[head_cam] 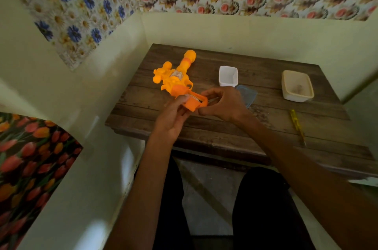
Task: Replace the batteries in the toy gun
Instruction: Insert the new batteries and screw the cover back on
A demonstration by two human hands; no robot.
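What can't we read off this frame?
Head view only:
- Battery count in the toy gun grip: mostly covered by left hand and right hand.
- What the right hand pinches: hidden by its own fingers.
- Beige tub contents: blurred smudge.
- Blue lid: partly behind right hand.

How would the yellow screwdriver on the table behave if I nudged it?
The yellow screwdriver looks slim and round, so it would probably roll. It lies close to the front edge of the table, so it might drop off.

Toy gun (176, 77) on table (204, 127) left; small tub (228, 76) right (lid (249, 94), seemingly, before it).
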